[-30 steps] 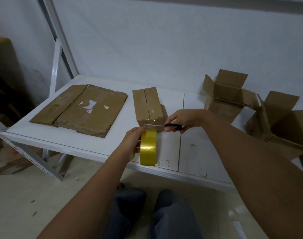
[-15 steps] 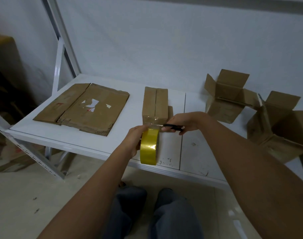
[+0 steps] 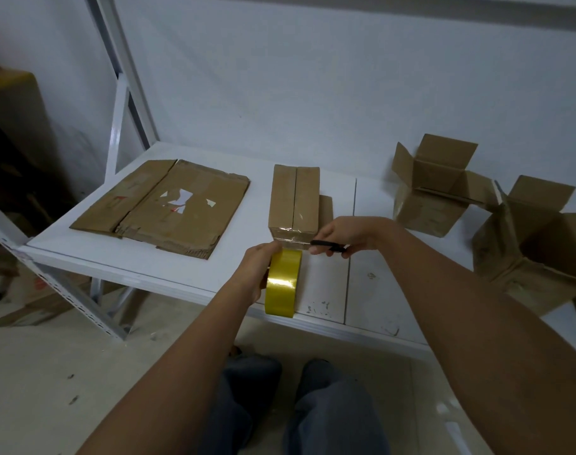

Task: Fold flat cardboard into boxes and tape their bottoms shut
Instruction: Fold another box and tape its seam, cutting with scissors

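left hand (image 3: 252,274) grips tape roll (image 3: 281,284); right hand (image 3: 344,233) grips scissors (image 3: 329,247).

I've got both forearms stretched forward and angled inward, hands close together. My left hand (image 3: 255,270) is curled around the tape roll (image 3: 282,284), knuckles up, thumb side toward the far edge. My right hand (image 3: 342,234) sits just beyond it, fingers bent, gripping the black handle (image 3: 329,246).

Bare forearms, grey-blue trousers (image 3: 299,408)
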Action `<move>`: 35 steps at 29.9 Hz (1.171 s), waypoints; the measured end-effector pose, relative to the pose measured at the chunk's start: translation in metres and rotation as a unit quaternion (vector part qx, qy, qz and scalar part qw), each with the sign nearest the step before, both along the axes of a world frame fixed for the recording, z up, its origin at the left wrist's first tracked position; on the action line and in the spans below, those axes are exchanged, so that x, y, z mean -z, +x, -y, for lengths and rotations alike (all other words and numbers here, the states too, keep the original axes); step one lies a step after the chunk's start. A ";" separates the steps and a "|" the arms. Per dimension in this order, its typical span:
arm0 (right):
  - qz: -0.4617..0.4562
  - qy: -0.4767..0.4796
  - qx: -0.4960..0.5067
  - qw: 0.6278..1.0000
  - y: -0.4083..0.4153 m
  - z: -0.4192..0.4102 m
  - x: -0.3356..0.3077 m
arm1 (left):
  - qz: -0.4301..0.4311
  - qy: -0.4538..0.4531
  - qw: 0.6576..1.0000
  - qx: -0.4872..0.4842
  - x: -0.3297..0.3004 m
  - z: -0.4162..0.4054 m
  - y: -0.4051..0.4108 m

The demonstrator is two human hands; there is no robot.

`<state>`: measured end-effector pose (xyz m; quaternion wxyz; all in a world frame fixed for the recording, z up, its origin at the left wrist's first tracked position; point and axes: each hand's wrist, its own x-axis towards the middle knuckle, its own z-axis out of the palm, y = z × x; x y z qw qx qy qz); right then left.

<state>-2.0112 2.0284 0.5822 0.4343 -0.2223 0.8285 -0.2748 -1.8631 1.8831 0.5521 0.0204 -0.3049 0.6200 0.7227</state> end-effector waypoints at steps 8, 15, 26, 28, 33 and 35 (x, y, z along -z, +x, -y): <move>0.003 0.009 0.014 1.000 -0.001 0.000 -0.002 | -0.007 0.014 1.000 0.001 0.000 0.002 -0.001; -0.037 0.087 0.022 0.995 0.003 0.003 0.013 | 0.007 -0.002 0.999 0.034 0.005 0.002 0.000; -0.279 0.122 0.105 0.947 0.069 -0.044 0.082 | -0.049 -0.061 0.996 0.048 0.003 0.000 0.030; -0.322 0.085 0.142 0.932 0.085 -0.046 0.087 | -0.060 -0.080 0.993 0.070 -0.001 -0.001 0.040; -0.270 -0.232 0.252 0.900 0.126 -0.029 0.052 | -0.090 -0.116 0.981 0.128 -0.014 -0.004 0.072; -0.227 -0.302 0.207 0.902 0.144 -0.021 0.031 | -0.106 -0.125 0.974 0.159 -0.021 -0.006 0.089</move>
